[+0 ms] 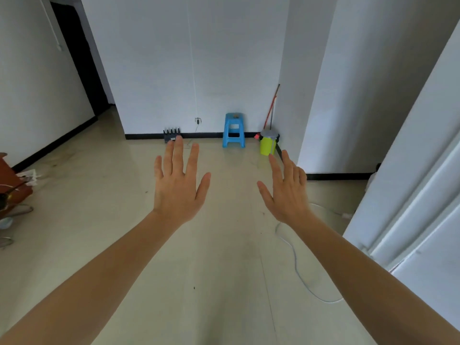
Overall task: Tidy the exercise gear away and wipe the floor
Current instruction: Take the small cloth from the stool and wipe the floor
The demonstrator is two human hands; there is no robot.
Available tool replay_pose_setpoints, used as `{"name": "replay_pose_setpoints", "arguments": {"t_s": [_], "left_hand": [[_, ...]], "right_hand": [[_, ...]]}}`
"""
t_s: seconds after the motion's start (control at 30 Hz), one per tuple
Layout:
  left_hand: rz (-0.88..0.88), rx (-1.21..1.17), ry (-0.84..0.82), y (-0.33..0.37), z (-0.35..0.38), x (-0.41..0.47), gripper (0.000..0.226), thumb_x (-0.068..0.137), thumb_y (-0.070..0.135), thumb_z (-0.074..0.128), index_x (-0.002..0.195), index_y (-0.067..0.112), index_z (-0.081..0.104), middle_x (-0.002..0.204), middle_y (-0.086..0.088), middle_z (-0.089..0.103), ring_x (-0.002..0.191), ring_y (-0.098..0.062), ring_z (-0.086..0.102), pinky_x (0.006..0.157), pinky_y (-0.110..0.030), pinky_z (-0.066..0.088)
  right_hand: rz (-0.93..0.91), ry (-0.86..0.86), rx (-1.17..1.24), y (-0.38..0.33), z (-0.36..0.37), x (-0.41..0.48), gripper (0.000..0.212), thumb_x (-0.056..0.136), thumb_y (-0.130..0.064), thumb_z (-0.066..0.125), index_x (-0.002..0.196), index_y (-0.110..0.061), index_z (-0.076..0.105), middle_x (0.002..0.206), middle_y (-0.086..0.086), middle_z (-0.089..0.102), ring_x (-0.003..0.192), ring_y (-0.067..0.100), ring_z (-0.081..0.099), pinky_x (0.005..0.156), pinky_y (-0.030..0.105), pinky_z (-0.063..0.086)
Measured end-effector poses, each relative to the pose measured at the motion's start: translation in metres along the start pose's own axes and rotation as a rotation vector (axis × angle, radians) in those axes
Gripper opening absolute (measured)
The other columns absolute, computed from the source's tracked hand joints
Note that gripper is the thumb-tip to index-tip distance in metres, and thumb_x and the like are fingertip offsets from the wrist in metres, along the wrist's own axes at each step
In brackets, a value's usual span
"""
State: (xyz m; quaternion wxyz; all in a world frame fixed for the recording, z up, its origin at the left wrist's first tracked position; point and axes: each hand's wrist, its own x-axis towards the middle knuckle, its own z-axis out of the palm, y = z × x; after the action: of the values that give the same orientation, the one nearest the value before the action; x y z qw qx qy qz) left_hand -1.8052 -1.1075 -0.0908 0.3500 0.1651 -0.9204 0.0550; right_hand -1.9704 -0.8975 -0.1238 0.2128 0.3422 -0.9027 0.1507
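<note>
Both my arms reach forward over a pale tiled floor (99, 232). My left hand (178, 185) is held up with straight, spread fingers and holds nothing. My right hand (286, 192) is likewise flat with straight fingers, palm down, empty. A yellow-green bucket (267, 145) with a grey lid stands in the far right corner, and red and brown handles (272, 108) lean on the wall above it. A black pronged rack (171, 135) sits at the base of the far wall. I see no exercise gear that I can name.
A blue plastic stool (233, 130) stands against the far wall. A thin white cable (296, 265) curls across the floor on the right, near white doors (410, 220). Brown furniture and clutter (12, 190) sit at the left edge. A dark doorway (82, 58) opens far left.
</note>
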Motion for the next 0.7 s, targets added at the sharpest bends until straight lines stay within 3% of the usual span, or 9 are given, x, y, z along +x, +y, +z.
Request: {"name": "replay_pose_setpoints", "arguments": {"t_s": [0.33, 0.47, 0.7], "left_hand": [[0.008, -0.025, -0.021, -0.106, 0.217, 0.249, 0.067, 0.101, 0.049, 0.03, 0.155, 0.012, 0.018, 0.161, -0.023, 0.01, 0.148, -0.039, 0.012, 0.113, -0.059, 0.025], [0.014, -0.061, -0.048, -0.117, 0.3, 0.352, 0.066, 0.102, 0.049, 0.029, 0.155, 0.012, 0.019, 0.161, -0.022, 0.011, 0.148, -0.039, 0.013, 0.113, -0.058, 0.025], [0.054, -0.078, -0.034, -0.129, 0.485, 0.532, 0.068, 0.101, 0.052, 0.024, 0.157, 0.017, 0.007, 0.163, -0.016, 0.0, 0.151, -0.034, 0.002, 0.117, -0.057, 0.019]], "right_hand": [[-0.049, 0.031, -0.047, 0.026, 0.149, 0.303, 0.071, 0.099, -0.057, 0.028, 0.156, -0.019, 0.014, 0.163, 0.017, 0.007, 0.143, 0.037, 0.028, 0.116, 0.054, 0.024], [-0.028, 0.129, -0.008, 0.056, 0.19, 0.404, 0.068, 0.099, -0.052, 0.037, 0.155, -0.018, 0.019, 0.16, 0.019, 0.017, 0.14, 0.038, 0.033, 0.112, 0.054, 0.028], [-0.014, 0.204, 0.0, 0.142, 0.309, 0.598, 0.069, 0.099, -0.053, 0.037, 0.156, -0.018, 0.02, 0.163, 0.017, 0.01, 0.144, 0.036, 0.027, 0.115, 0.052, 0.023]]}}
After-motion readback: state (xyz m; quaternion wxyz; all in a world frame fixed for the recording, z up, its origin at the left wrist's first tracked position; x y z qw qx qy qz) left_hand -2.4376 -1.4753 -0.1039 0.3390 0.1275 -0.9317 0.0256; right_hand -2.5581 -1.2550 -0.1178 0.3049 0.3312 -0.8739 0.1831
